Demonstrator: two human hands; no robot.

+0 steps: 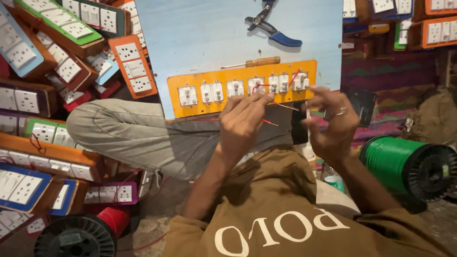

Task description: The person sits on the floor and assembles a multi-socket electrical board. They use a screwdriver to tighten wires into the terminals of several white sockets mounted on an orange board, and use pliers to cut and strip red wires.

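Observation:
An orange switch panel [190, 81] with several white switch backs lies on a pale blue board [200, 33] resting on my lap. My left hand [243, 121] pinches a thin red wire [269, 123] just below the panel's middle. My right hand [333, 121], a ring on one finger, hovers at the panel's right end with fingers curled near the last switch [300, 82], where more red wire loops. Whether the right fingers grip the wire is hidden.
A wooden-handled screwdriver [252, 62] and blue-handled pliers [271, 28] lie on the board above the panel. Piles of finished switchboards [57, 71] crowd the left. A green wire spool [404, 164] sits right, a red spool [90, 231] lower left.

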